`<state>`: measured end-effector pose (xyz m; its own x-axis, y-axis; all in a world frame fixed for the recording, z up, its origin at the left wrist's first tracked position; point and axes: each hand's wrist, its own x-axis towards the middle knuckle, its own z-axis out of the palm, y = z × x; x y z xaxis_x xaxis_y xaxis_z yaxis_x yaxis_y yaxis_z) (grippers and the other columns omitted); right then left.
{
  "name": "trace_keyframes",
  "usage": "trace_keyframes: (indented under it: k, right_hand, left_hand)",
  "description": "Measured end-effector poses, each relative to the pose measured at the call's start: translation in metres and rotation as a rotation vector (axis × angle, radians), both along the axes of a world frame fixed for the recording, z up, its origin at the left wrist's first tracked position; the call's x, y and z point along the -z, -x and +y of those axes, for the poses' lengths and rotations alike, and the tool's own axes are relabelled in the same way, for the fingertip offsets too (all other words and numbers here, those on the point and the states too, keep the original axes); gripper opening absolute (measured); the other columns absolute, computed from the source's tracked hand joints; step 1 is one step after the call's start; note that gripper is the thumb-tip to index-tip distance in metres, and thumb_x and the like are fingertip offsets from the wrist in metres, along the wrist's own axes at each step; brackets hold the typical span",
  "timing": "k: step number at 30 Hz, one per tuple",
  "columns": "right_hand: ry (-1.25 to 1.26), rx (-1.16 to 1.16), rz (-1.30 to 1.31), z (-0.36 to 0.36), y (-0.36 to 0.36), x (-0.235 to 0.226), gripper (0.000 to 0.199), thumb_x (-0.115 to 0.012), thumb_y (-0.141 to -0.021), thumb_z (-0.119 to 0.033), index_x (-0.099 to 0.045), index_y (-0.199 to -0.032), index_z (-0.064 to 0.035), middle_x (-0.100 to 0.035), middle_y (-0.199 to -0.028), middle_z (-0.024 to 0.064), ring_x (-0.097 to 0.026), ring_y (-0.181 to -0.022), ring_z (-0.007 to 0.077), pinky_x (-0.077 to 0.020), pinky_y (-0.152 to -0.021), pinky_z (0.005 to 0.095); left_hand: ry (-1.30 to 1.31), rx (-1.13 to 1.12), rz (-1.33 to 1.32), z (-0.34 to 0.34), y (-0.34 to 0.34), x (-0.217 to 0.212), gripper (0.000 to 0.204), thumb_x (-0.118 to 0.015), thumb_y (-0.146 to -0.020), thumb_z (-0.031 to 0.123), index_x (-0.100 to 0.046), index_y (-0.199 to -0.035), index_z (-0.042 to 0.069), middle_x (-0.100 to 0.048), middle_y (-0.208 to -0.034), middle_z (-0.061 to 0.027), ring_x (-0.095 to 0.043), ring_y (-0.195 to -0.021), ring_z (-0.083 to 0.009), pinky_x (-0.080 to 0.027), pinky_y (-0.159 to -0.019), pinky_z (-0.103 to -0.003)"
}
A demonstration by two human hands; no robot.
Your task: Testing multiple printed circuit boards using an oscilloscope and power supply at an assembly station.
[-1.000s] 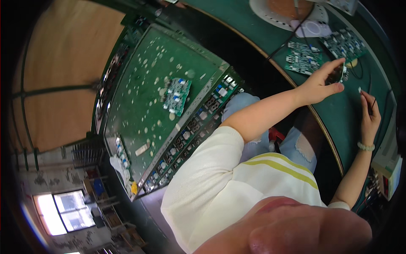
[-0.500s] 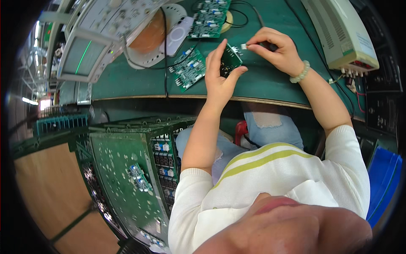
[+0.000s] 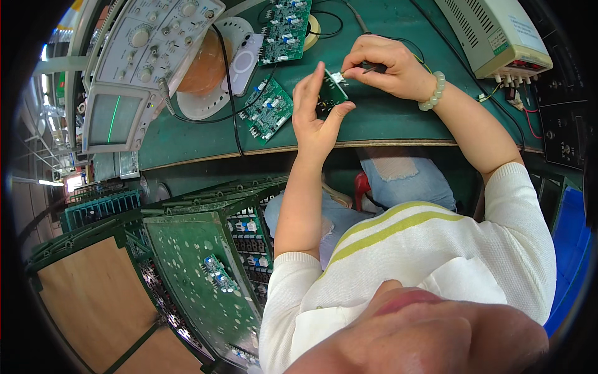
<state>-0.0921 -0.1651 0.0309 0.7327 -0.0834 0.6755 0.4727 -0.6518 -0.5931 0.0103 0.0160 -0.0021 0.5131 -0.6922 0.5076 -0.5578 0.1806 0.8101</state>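
My left hand [image 3: 317, 115] holds a small green circuit board [image 3: 334, 90] tilted up by its edges, between thumb and fingers. My right hand [image 3: 391, 70] pinches a small white connector [image 3: 337, 77] against the board's upper right edge. Whether the connector is seated there I cannot tell. A dark, slim pen-like tool [image 3: 374, 67] also sits in the right hand, under the curled fingers. Left of my left hand lies another green circuit board [image 3: 270, 112] with blue and white parts. Farther back is a larger populated board [image 3: 286, 31].
An oscilloscope [image 3: 115, 118] stands at the left, its cable [image 3: 229, 75] crossing the green bench [image 3: 398, 128]. Behind it are a white perforated tray [image 3: 202, 112] and a pale phone [image 3: 247, 61]. A power supply [image 3: 498, 43] stands right. Green board racks [image 3: 187, 249] fill the lower left.
My right hand has moved left, bringing the white connector from just beside the board to its edge. The dark tool in that hand shows more clearly. The whole view has shifted slightly.
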Motion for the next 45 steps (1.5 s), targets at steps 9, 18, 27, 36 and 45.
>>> trace_keyframes:
  k: [9, 18, 27, 36, 45]
  right_hand:
    - [-0.018, -0.037, 0.069, 0.000, 0.000, 0.001, 0.009, -0.062, -0.083, -0.001, -0.061, -0.092, -0.0009, -0.056, -0.083, 0.0074, -0.054, -0.073, 0.0215, -0.0442, -0.064, 0.0292]
    - [0.269, 0.199, 0.223, -0.043, 0.001, 0.006, 0.010, -0.064, -0.083, -0.005, -0.058, -0.092, -0.0018, -0.058, -0.086, 0.0082, -0.060, -0.077, 0.0225, -0.0482, -0.067, 0.0312]
    - [-0.008, 0.285, 0.206, -0.023, -0.009, 0.015, 0.021, -0.064, -0.085, -0.016, -0.066, -0.104, -0.0057, -0.061, -0.089, 0.0056, -0.059, -0.077, 0.0168, -0.0479, -0.068, 0.0304]
    - [-0.331, 0.207, 0.325, -0.002, -0.008, 0.017, 0.022, -0.067, -0.088, -0.017, -0.067, -0.105, -0.0040, -0.061, -0.083, 0.0011, -0.051, -0.064, 0.0067, -0.0436, -0.059, 0.0217]
    - [-0.090, 0.258, 0.101, 0.000, -0.010, 0.022, 0.018, -0.068, -0.084, -0.011, -0.068, -0.101, -0.0035, -0.058, -0.082, 0.0039, -0.051, -0.066, 0.0122, -0.0429, -0.059, 0.0241]
  left_hand:
    - [-0.036, -0.041, -0.146, -0.002, 0.003, -0.006, 0.078, -0.083, -0.066, 0.016, -0.050, -0.136, 0.008, -0.056, -0.115, -0.0136, -0.052, -0.101, -0.0270, -0.045, -0.086, -0.035]
    - [-0.309, -0.245, -0.385, -0.001, 0.004, -0.004, 0.091, -0.083, -0.066, 0.014, -0.029, -0.137, -0.006, -0.051, -0.118, -0.0192, -0.048, -0.108, -0.0355, -0.039, -0.096, -0.044]
    - [-0.086, -0.145, 0.010, 0.001, -0.001, 0.000, 0.084, -0.079, -0.068, -0.003, -0.028, -0.134, 0.001, -0.048, -0.118, -0.0155, -0.054, -0.105, -0.0238, -0.048, -0.091, -0.036]
    - [0.222, 0.127, 0.728, -0.005, -0.002, 0.003, 0.070, -0.065, -0.080, -0.010, -0.027, -0.138, 0.001, -0.049, -0.123, -0.0135, -0.055, -0.110, -0.0192, -0.052, -0.090, -0.033]
    - [0.135, 0.133, 0.701, -0.007, 0.004, -0.001, 0.059, -0.051, -0.093, -0.001, -0.017, -0.142, 0.004, -0.055, -0.114, -0.0179, -0.065, -0.092, -0.0258, -0.057, -0.080, -0.035]
